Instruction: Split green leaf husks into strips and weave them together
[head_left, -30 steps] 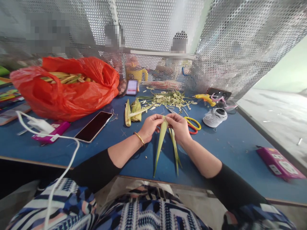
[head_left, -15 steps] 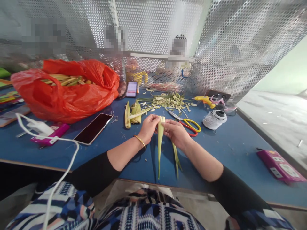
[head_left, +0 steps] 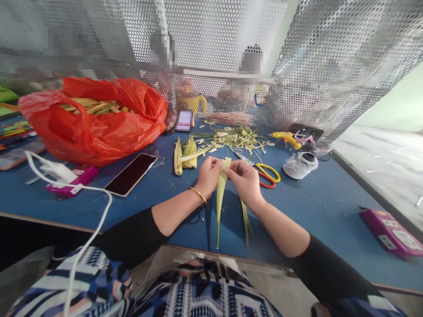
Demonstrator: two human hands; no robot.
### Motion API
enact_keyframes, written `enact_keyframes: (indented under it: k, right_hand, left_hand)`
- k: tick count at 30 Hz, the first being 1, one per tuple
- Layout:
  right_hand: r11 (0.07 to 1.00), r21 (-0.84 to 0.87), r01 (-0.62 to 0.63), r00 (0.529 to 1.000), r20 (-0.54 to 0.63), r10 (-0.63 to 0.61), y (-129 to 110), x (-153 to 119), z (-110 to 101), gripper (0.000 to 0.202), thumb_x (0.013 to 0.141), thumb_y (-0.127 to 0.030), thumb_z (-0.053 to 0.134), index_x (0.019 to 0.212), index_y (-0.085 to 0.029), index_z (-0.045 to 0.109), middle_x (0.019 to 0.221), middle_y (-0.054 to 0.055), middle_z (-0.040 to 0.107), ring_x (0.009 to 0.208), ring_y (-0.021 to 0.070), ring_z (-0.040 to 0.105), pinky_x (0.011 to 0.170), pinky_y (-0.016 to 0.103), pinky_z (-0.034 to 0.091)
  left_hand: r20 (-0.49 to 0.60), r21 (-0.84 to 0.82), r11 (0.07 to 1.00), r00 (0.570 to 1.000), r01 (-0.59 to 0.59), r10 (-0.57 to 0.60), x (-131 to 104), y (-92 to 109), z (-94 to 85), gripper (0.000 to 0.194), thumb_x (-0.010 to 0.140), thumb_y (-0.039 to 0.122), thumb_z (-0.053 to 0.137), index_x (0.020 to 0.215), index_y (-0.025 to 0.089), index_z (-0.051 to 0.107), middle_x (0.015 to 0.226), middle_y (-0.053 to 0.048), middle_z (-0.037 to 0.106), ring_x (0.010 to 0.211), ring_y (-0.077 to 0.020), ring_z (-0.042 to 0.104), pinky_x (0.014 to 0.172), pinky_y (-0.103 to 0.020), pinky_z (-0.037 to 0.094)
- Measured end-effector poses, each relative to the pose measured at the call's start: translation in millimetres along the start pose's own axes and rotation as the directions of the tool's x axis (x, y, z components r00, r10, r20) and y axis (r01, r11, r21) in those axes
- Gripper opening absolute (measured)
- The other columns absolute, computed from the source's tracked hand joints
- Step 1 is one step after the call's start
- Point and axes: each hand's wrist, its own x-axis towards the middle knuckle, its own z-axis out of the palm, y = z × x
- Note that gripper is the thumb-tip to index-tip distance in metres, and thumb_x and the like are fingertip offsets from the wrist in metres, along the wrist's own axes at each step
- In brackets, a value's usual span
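Observation:
A pale green corn husk strip (head_left: 220, 198) hangs point-down between my hands, its wide top end pinched by both. My left hand (head_left: 209, 177) closes on it from the left, thumb and fingertips together. My right hand (head_left: 246, 178) grips the same end from the right, thumb across its face. Below my right hand, narrow green husk pieces (head_left: 244, 218) lie on the blue table. Scissors (head_left: 269, 173) with red and yellow handles lie just beyond my right hand. Two husk bundles (head_left: 184, 156) rest past my left hand, and a heap of husk scraps (head_left: 239, 137) spreads farther back.
A red plastic bag (head_left: 109, 136) of husks stands at the left. Near it lie a phone (head_left: 132, 175), a purple power strip (head_left: 77, 180) and a white cable (head_left: 107, 207). At the right are a white shoe (head_left: 300, 166), a yellow glue gun (head_left: 288, 140) and another purple power strip (head_left: 390, 231).
My right fingers have shifted over the husk's top end, and the end now stands flatter and wider above the fingertips. The whole view has moved slightly.

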Motion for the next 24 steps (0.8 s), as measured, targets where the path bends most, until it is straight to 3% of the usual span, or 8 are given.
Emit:
enact_keyframes:
  k: [5,10,12,16,19,24]
  right_hand:
    - [0.992,0.039,-0.117,0.992,0.042,0.115,0.3,-0.7,2.7,0.032,0.054,-0.039,0.081,0.065,-0.019,0.059,0.056,-0.004,0.059,0.054,0.0118,0.051,0.054,0.027,0.043]
    - [0.995,-0.085,0.056,0.998,-0.005,-0.056,-4.9,-4.8,1.4,0.024,0.063,-0.031,0.076,0.061,-0.02,0.055,0.052,-0.007,0.048,0.05,0.0083,0.04,0.049,0.024,0.035]
    - [0.989,-0.102,0.104,0.995,-0.004,-0.105,-7.7,-6.9,1.6,0.021,0.064,-0.028,0.075,0.063,-0.021,0.055,0.055,-0.007,0.051,0.052,0.0084,0.042,0.051,0.024,0.037]
    - [0.999,0.039,-0.023,0.997,0.079,0.02,-8.0,-8.4,4.6,0.03,0.057,-0.032,0.081,0.074,-0.021,0.059,0.067,-0.003,0.064,0.06,0.0121,0.056,0.059,0.027,0.047]
    - [0.991,0.064,-0.119,0.985,0.132,0.11,-4.9,-8.0,6.2,0.034,0.054,-0.035,0.083,0.071,-0.02,0.059,0.062,-0.003,0.063,0.058,0.0124,0.057,0.059,0.027,0.049]
    - [0.999,0.0,-0.039,0.993,0.114,0.038,-2.7,-8.5,4.6,0.029,0.059,-0.036,0.081,0.069,-0.02,0.06,0.058,-0.004,0.059,0.055,0.0114,0.053,0.054,0.026,0.045]
  left_hand:
    - [-0.016,0.046,0.998,0.998,-0.052,0.053,0.8,0.7,-1.1,0.016,0.079,0.017,0.059,0.066,0.019,0.05,0.058,0.005,0.051,0.056,-0.0103,0.048,0.056,-0.023,0.038]
    - [-0.021,0.05,0.998,0.999,-0.039,0.04,0.6,0.4,-1.2,0.016,0.08,0.017,0.059,0.066,0.019,0.05,0.058,0.005,0.051,0.054,-0.01,0.047,0.055,-0.023,0.037]
    - [-0.033,0.035,0.998,0.999,-0.042,0.043,1.6,0.7,-2.0,0.016,0.08,0.017,0.059,0.067,0.018,0.051,0.059,0.005,0.051,0.055,-0.0099,0.047,0.056,-0.023,0.037]
    - [-0.084,0.029,0.998,0.995,-0.059,0.061,6.2,1.0,-4.4,0.015,0.08,0.017,0.06,0.067,0.018,0.051,0.061,0.005,0.051,0.057,-0.0103,0.048,0.058,-0.023,0.039]
    - [-0.121,0.054,0.997,0.99,-0.063,0.069,9.4,0.0,-5.5,0.016,0.08,0.017,0.06,0.067,0.019,0.05,0.061,0.005,0.051,0.058,-0.0105,0.048,0.058,-0.023,0.039]
    - [-0.123,0.053,0.997,0.99,-0.063,0.069,9.5,-0.8,-4.8,0.016,0.08,0.014,0.057,0.067,0.019,0.05,0.059,0.005,0.048,0.056,-0.01,0.045,0.057,-0.023,0.037]
